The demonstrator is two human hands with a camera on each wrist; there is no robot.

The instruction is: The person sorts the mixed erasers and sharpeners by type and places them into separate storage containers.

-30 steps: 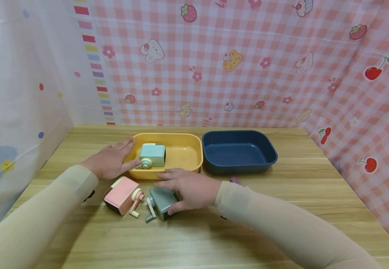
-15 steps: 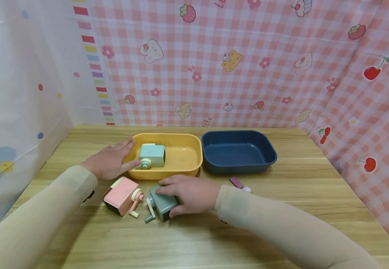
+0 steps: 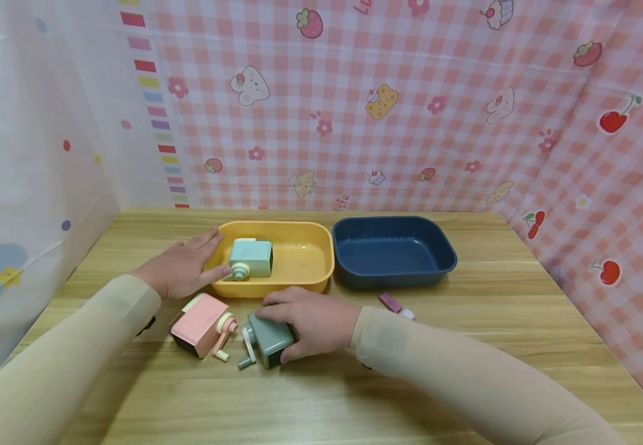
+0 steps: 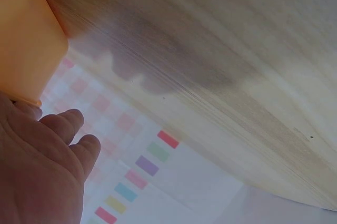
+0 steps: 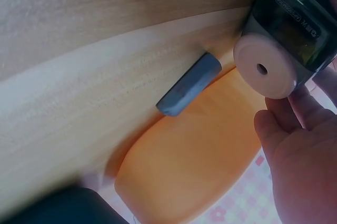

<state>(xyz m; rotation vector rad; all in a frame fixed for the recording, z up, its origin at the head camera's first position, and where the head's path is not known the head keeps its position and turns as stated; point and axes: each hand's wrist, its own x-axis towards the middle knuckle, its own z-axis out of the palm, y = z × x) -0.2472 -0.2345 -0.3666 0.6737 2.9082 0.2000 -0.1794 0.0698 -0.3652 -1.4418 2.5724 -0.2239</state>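
Note:
My left hand point(image 3: 185, 266) rests on the left end of the yellow bin point(image 3: 305, 287), fingers extended along its rim. Its thumb reaches over the front rim near a mint crank pencil sharpener point(image 3: 251, 258) lying inside. In the left wrist view, the fingers point(image 4: 68, 129) lie beside the bin's outer wall. My right hand point(image 3: 316, 324) grips a grey-green crank pencil sharpener point(image 3: 270, 337) on the table, fingers over its top and thumb at the near side. The right wrist view shows its pale round face point(image 5: 266, 66) with a hole. A pink crank pencil sharpener point(image 3: 201, 324) stands to the left.
A navy bin point(image 3: 396, 272) stands right of the yellow one. In front of it lie a small purple block point(image 3: 390, 301) and a small white piece point(image 3: 407, 314), partly behind my right sleeve. A blue-grey block point(image 5: 189, 84) lies by the yellow bin in the right wrist view.
My right hand has come down from above the grey-green pencil sharpener and closed round it. The purple block and white piece have come into fuller view. My left hand stays put.

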